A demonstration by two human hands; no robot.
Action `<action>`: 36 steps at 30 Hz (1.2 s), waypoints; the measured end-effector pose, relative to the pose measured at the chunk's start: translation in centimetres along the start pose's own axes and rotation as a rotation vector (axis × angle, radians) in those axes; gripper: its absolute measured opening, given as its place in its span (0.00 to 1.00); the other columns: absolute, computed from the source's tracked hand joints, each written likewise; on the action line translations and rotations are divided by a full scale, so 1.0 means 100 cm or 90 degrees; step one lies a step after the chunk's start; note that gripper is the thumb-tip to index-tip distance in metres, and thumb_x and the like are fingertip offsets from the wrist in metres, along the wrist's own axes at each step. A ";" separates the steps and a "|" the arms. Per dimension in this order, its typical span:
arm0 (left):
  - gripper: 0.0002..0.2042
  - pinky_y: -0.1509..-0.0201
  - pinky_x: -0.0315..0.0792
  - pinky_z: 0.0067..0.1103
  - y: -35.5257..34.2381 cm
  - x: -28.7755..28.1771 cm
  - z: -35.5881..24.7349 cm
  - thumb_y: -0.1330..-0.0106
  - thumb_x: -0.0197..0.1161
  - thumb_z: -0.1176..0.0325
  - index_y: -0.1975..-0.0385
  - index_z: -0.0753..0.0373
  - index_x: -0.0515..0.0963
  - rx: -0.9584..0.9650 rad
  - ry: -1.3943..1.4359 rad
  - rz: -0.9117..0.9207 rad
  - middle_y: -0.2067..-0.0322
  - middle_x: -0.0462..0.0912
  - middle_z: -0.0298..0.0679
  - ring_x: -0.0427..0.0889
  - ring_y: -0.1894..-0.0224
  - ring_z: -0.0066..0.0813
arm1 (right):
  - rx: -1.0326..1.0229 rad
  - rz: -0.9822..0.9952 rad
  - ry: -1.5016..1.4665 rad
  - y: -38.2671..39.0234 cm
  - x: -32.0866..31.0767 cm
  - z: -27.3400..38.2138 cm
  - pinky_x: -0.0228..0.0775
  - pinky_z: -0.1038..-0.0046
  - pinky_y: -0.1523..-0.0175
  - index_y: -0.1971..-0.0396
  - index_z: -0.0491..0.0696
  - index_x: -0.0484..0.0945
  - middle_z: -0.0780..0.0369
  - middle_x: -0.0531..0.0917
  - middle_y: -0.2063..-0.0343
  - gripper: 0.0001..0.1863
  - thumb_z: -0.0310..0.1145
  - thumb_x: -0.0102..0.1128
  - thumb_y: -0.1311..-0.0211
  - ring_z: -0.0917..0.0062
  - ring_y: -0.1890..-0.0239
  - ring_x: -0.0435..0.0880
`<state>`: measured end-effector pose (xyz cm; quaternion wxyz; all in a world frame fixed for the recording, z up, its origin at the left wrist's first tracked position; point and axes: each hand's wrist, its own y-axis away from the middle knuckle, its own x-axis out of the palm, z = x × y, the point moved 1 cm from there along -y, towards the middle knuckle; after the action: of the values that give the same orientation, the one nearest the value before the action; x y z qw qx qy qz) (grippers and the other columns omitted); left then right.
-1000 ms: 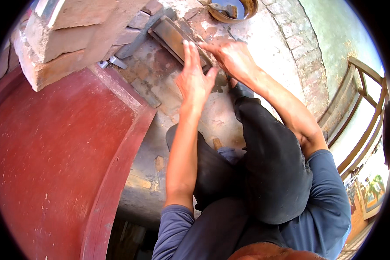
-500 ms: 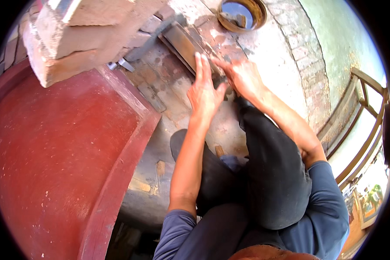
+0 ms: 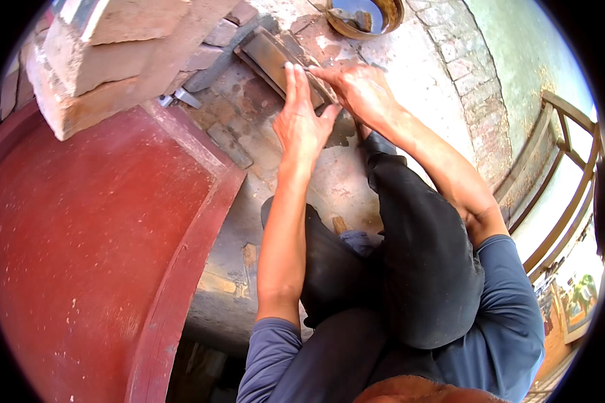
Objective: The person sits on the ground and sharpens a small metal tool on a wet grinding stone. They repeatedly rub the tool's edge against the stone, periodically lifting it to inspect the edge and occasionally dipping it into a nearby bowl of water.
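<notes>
A long, flat, brown rectangular block [image 3: 265, 55], wet-looking like a sharpening stone, lies slantwise on the floor ahead of me. On its near half rests my left hand [image 3: 298, 121], index and middle fingers stretched out and thumb spread toward the right. Close beside it, my right hand [image 3: 363, 94] is bent over the block's near right side, its fingers curled and pressed down. Whatever those fingers grip is hidden beneath them. A dark wet patch [image 3: 343, 131] marks the floor under my wrists.
A round bowl of water [image 3: 400, 17] with lumps in it stands beyond the block. To the left are a red wooden panel [image 3: 94, 242] and a brick pillar [image 3: 114, 67]. A metal tool [image 3: 187, 99] lies between them. A wooden chair frame [image 3: 558, 161] stands right.
Both hands have slid slightly farther forward along the block, staying close together. The whole view has shifted a little, so bowl and block appear higher and more to the left.
</notes>
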<state>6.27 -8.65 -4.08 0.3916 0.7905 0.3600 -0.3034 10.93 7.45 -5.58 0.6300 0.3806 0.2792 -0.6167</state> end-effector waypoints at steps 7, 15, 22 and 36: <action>0.56 0.35 0.81 0.39 0.013 0.018 0.008 0.43 0.82 0.51 0.16 0.59 0.55 0.031 0.018 -0.010 0.15 0.54 0.45 0.81 0.31 0.52 | -0.005 0.019 0.011 0.013 -0.012 0.002 0.80 0.63 0.67 0.33 0.55 0.85 0.60 0.84 0.81 0.33 0.29 0.62 0.42 0.65 0.77 0.88; 0.58 0.32 0.79 0.39 0.020 0.019 0.001 0.43 0.81 0.50 0.15 0.58 0.53 0.023 0.025 0.026 0.14 0.53 0.44 0.81 0.30 0.52 | 0.020 0.031 0.025 0.021 -0.015 -0.003 0.81 0.61 0.65 0.35 0.57 0.86 0.58 0.87 0.77 0.30 0.30 0.63 0.40 0.64 0.73 0.89; 0.56 0.32 0.80 0.38 0.000 0.002 0.001 0.42 0.81 0.51 0.15 0.57 0.54 -0.015 0.017 0.032 0.15 0.54 0.41 0.80 0.29 0.50 | -0.073 -0.060 0.048 -0.006 -0.007 -0.004 0.81 0.57 0.64 0.39 0.57 0.88 0.55 0.88 0.75 0.26 0.32 0.65 0.39 0.59 0.70 0.91; 0.54 0.34 0.80 0.39 0.016 0.008 -0.010 0.42 0.79 0.49 0.16 0.59 0.57 0.003 0.012 0.040 0.14 0.53 0.42 0.80 0.29 0.50 | 0.003 -0.012 0.010 0.017 -0.015 -0.005 0.80 0.57 0.66 0.41 0.56 0.89 0.56 0.87 0.78 0.26 0.31 0.65 0.41 0.59 0.71 0.90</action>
<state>8.17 -8.23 -3.54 0.3953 0.8053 0.3382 -0.2842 12.58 8.67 -4.41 0.6208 0.3843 0.2861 -0.6205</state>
